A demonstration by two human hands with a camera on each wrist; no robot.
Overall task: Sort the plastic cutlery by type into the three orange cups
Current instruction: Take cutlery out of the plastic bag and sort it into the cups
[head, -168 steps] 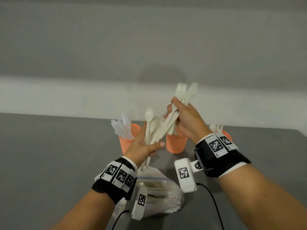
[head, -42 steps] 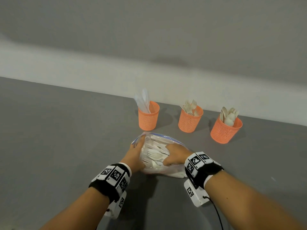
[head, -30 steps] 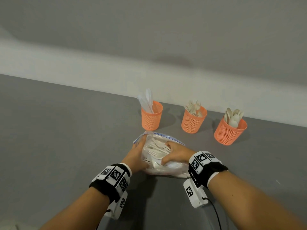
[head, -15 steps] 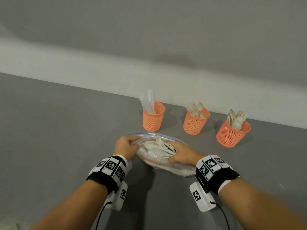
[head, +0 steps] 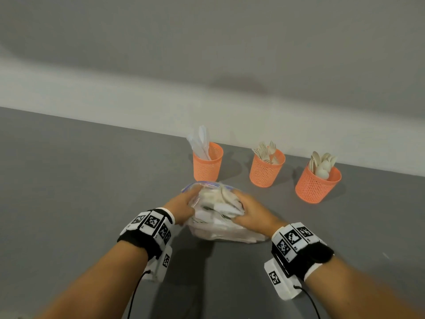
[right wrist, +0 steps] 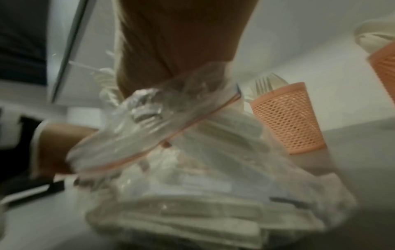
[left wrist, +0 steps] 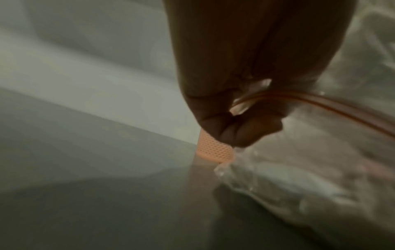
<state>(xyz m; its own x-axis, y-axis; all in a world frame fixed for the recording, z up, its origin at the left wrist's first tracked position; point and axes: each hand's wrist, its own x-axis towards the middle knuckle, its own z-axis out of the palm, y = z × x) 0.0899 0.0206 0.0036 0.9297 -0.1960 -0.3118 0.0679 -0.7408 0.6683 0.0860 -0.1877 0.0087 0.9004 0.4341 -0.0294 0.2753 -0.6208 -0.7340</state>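
A clear zip bag (head: 220,231) full of white plastic cutlery lies on the grey table (head: 80,192) in front of three orange mesh cups. The left cup (head: 208,168) holds knives, the middle cup (head: 266,172) forks, the right cup (head: 317,187) spoons. My left hand (head: 184,203) pinches the bag's zip rim (left wrist: 252,103) and holds the mouth up. My right hand (head: 251,211) reaches into the mouth, thumb and fingers curled around a bundle of cutlery (head: 226,204). In the right wrist view the bag (right wrist: 162,121) hides its fingertips.
The cups stand in a row near the table's far edge, with a pale wall (head: 207,54) behind them. Bare grey tabletop stretches to the left and right of the bag. Camera cables hang from both wrists.
Both hands stay at the bag. The left hand has lifted the rim and drawn it in, and the right hand has pushed further into the mouth over the cutlery.
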